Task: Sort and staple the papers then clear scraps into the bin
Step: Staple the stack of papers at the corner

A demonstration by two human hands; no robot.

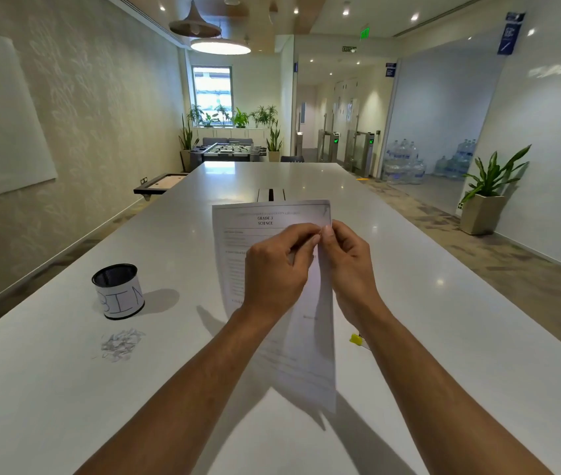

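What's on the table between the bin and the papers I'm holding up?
Nothing: in the head view, only bare white table and the bin's shadow lie between the bin and the papers. The scrap pile sits nearer, below the bin.

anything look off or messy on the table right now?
Yes. A small pile of paper scraps lies loose on the table, just in front of the cup labelled BIN, not in it. Both the left hand and the right hand pinch the papers, whose top right corner looks creased.
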